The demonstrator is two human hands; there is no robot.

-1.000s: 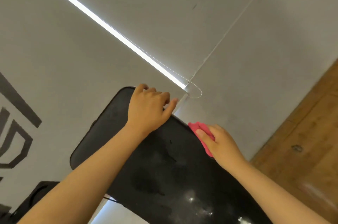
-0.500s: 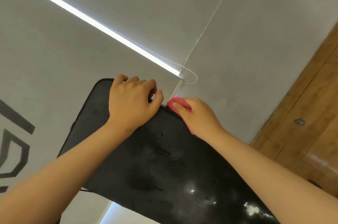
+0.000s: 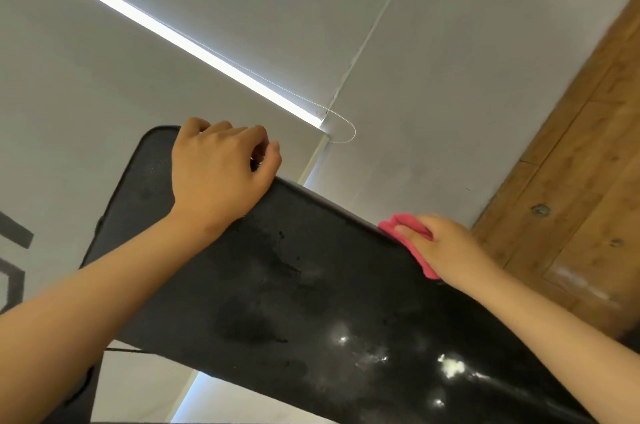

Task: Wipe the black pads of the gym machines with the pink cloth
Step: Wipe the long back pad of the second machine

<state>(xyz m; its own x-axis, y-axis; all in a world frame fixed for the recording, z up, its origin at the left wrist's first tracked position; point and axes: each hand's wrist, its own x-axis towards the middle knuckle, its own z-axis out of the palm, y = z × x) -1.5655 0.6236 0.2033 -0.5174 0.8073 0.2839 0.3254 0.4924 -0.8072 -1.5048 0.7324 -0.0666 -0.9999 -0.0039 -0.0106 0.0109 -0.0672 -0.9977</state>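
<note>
A long black pad (image 3: pixel 294 285) of a gym machine slants across the lower half of the head view, with damp patches and glare spots on it. My left hand (image 3: pixel 218 170) grips the pad's top edge, fingers curled over it. My right hand (image 3: pixel 446 247) holds the pink cloth (image 3: pixel 401 226) bunched against the pad's right edge, fingers curled round it. Most of the cloth is hidden under that hand.
Grey roller blinds (image 3: pixel 433 60) fill the background, split by a bright strip of daylight (image 3: pixel 173 32). A bead cord loop (image 3: pixel 346 129) hangs near the pad's top. A wooden panel (image 3: pixel 581 188) stands at the right. Dark lettering (image 3: pixel 14 250) marks the left wall.
My right hand has slid the pink cloth down along the pad's right edge, away from my left hand. My left hand keeps its grip on the top edge.
</note>
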